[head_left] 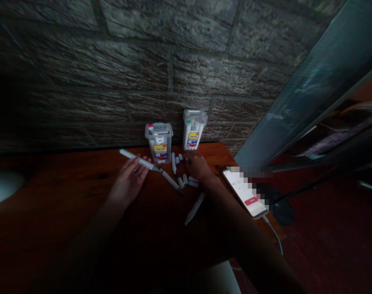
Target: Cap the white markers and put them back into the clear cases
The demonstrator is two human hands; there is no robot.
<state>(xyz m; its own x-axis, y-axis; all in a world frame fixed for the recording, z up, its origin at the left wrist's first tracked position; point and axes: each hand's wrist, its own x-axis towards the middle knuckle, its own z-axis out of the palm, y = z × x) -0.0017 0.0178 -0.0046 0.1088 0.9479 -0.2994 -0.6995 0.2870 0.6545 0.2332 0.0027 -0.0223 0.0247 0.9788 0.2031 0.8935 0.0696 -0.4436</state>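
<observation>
The left hand (pixel 132 175) grips a white marker (pixel 146 163) between thumb and fingers, raised above the table (pixel 66 192), with its green end to the left and its grey tip to the right; probably it is held slanted so that the tip stays free. The right hand (pixel 196 163) reaches down among small loose caps (pixel 185 179); its fingertips are dark, so one cannot tell whether they hold something. The caps and a loose marker (pixel 172 181) lie between the hands, perhaps to be within easy reach. Two clear boxes (pixel 160 150) stand upright near the wall (pixel 143 73), likely to leave the front free. The surface is reddish-brown wood, the wall rough grey blocks, and the room is dim. A lit phone (pixel 242 190) with a white cable (pixel 274 232) lies near the right edge.
</observation>
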